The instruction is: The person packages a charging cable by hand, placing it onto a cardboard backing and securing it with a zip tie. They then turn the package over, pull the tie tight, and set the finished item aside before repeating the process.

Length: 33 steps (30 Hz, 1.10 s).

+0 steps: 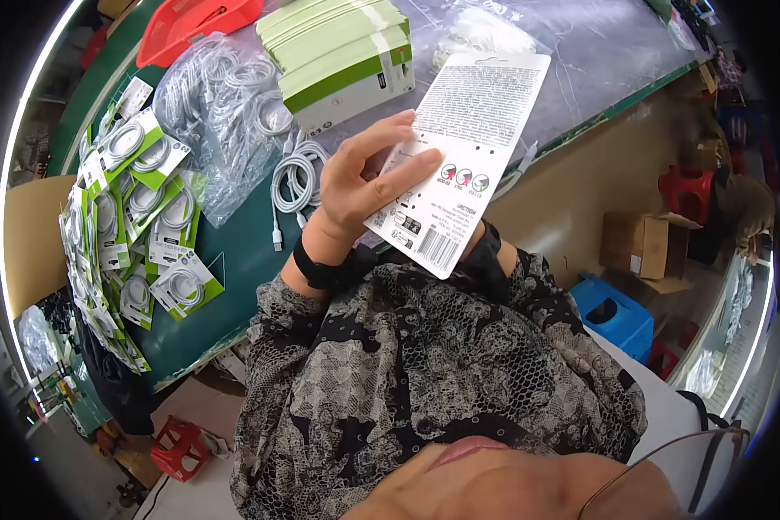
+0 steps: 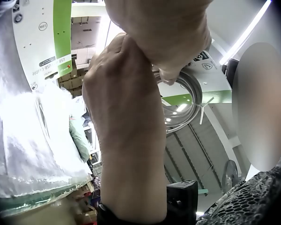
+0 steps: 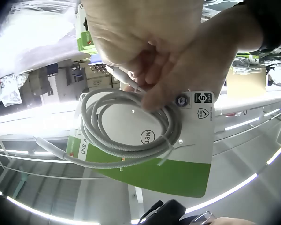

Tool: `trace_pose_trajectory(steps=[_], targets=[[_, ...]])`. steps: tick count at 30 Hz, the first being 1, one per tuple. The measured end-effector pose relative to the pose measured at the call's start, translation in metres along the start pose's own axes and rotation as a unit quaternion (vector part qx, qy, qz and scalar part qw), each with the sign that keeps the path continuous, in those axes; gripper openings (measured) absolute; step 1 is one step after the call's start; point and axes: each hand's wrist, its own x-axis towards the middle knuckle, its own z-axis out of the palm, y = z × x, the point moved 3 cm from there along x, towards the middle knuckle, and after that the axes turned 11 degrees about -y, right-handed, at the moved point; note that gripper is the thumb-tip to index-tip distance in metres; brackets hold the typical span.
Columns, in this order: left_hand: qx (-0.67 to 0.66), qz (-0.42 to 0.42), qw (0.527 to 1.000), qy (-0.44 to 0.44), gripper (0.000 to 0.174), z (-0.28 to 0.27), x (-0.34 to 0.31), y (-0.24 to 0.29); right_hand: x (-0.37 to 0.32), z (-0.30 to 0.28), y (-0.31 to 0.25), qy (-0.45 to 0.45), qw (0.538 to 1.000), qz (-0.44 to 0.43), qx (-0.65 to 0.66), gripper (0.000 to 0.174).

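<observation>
Honestly, the coil (image 3: 131, 151) could've slid or snagged, since one cable end (image 3: 51, 147) poked past the card (image 1: 481, 121). Left hand's (image 1: 364, 173) fingers pinched the card; right hand's (image 3: 145, 28) were curled behind it, couldn't tell on what. White-and-green card, pale gray loops, held up before the patterned shirt (image 1: 347, 381).

A red stool (image 1: 179, 449) stands near the green-topped table (image 1: 234, 340).

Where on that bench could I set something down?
Grey tabletop right of the clear bag of white items looks bare, as does green tabletop between the carded cables and loose white coil. Behind, bagged cables and stacked cards crowd it.
</observation>
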Motion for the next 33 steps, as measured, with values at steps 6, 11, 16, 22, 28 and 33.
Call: trace_pose_trajectory(steps=[6,11,16,22,28,33], targets=[[-0.071,-0.08,0.994,-0.039,0.041,0.0,0.001,0.002,0.003,0.002,-0.001,0.013,0.948,0.105,0.299,0.029],[0.021,0.029,0.999,-0.028,0.039,-0.003,0.009,0.003,0.004,0.01,0.016,0.026,0.992,0.055,0.113,0.029],[0.033,0.028,0.998,-0.034,0.04,-0.001,0.011,0.005,0.003,0.013,0.017,0.046,0.935,0.084,0.341,0.029],[0.018,-0.01,0.999,-0.045,0.042,-0.001,0.014,0.007,0.0,0.016,0.02,0.03,0.953,0.07,0.292,0.029],[0.09,0.043,0.993,-0.056,0.042,0.001,0.016,0.009,-0.007,0.021,0.025,0.018,0.968,0.06,0.242,0.029],[0.076,0.053,0.991,-0.095,0.038,0.001,0.018,0.013,-0.015,0.026,0.025,0.01,0.978,0.052,0.201,0.029]])
